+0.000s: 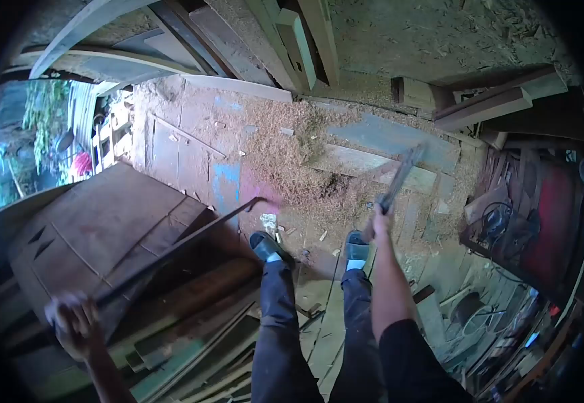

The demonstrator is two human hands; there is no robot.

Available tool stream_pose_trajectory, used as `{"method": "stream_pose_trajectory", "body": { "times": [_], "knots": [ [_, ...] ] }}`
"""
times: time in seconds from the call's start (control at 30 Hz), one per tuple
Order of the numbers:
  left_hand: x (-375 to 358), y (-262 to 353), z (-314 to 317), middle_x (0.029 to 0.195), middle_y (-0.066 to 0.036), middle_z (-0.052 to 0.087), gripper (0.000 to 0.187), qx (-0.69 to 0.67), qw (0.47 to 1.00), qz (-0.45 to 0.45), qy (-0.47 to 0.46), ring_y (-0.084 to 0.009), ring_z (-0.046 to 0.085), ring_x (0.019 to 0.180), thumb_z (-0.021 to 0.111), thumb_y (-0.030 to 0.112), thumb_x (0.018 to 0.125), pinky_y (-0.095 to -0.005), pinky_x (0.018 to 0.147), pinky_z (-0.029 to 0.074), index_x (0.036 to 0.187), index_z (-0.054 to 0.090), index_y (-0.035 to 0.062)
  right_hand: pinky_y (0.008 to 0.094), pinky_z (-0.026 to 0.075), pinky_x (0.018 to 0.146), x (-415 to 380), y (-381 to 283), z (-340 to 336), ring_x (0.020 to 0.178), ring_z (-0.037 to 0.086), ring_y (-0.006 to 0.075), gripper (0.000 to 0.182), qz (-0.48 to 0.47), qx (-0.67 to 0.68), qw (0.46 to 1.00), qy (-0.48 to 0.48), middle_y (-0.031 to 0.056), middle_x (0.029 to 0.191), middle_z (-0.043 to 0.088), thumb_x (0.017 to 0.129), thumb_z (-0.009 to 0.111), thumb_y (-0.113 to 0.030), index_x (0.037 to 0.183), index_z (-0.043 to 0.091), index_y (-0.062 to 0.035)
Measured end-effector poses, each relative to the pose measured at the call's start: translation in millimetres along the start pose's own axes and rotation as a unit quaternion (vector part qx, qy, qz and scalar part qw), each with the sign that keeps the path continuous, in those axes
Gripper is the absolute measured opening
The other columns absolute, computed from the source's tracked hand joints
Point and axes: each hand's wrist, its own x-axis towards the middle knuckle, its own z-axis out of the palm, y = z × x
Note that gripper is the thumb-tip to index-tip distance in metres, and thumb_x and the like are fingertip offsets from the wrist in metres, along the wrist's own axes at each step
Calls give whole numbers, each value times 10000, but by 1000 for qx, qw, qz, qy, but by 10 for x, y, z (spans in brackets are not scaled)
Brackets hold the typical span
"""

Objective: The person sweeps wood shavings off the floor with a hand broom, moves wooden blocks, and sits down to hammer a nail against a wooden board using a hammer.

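My left hand (75,324), at the lower left, has its fingers curled around the near end of a long dark rod (171,253). The rod slants over the floor, and its far tip is bent like a hook. In my right hand (381,220) is a long, narrow, dark tool (403,176), pointing away from me and smeared by motion; its kind I cannot tell. Below its reach, a heap of wood shavings (299,158) covers the floor and part of a pale board (366,164). My sandalled feet stand just this side of the heap.
A broad brown panel (104,228) lies at the left, above stacked planks (198,363). Timber pieces (299,50) lean at the top. Wooden blocks (483,111) sit at the upper right. A red box-like object (561,221) and a cable reel (468,309) are on the right.
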Motion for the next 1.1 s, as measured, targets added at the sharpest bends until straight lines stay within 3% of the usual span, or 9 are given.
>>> {"method": "stream_pose_trajectory", "body": {
  "times": [0.03,0.1,0.17,0.37,0.5,0.63,0.9,1.0,1.1],
  "knots": [
    [-233,-14,242,826,-57,508,118,10,960,-1,279,-228,516,862,523,188,942,-385,854,461,855,502,111,414,552,627,-56,-209,307,744,685,296,610,58,26,998,-26,167,1002,665,885,650,-301,1401,387,-112],
    [-43,-43,189,765,-28,483,125,6,999,41,22,-204,491,795,519,167,936,-362,823,446,826,492,112,421,559,646,-419,-497,849,770,688,306,643,178,72,978,-79,167,976,674,884,641,-297,1431,355,-117],
    [-26,-93,120,689,-20,457,176,126,984,98,74,-173,462,714,490,165,936,-343,745,419,771,473,109,416,561,662,-891,-860,1338,791,688,310,659,-1,-78,996,-53,194,971,673,891,629,-285,1456,328,-124],
    [1,-131,-40,561,-10,372,259,105,975,130,147,-145,373,547,428,197,948,-313,593,368,710,446,96,458,530,777,-2095,-2055,2251,882,675,361,741,56,44,956,-286,241,1030,657,889,626,-269,1507,244,-125],
    [-121,-196,-242,482,4,285,236,117,962,158,191,-113,279,427,406,177,970,-264,432,309,897,573,27,489,492,834,-2576,-2226,2489,940,610,462,774,-153,-16,931,-332,324,1009,611,869,640,-259,1514,226,-155],
    [-147,-193,-452,533,-3,314,299,120,967,150,169,-113,267,444,410,224,979,-274,443,320,1050,571,-18,494,499,819,-2770,-2211,1763,935,626,439,737,-142,-44,947,-286,259,1014,632,871,637,-276,1500,270,-156],
    [-425,-244,-870,541,5,212,276,129,913,145,360,-106,191,455,402,244,979,-288,453,243,809,442,31,477,549,748,-1835,-1522,452,835,672,373,665,88,-101,991,13,241,911,665,899,603,-255,1463,302,-69],
    [-341,-191,-742,526,13,181,304,119,926,141,330,-96,128,442,393,244,980,-291,432,181,726,379,78,468,551,714,-1680,-1509,790,835,679,383,693,239,-99,961,-95,274,992,645,915,589,-330,1489,265,-117],
    [-301,-176,-708,517,13,179,316,95,931,143,323,-95,113,433,393,243,979,-289,420,169,704,369,88,411,551,478,-1897,-745,2113,605,685,316,708,93,-132,985,-56,253,962,658,925,570,-346,1497,230,-103]
  ]
}}
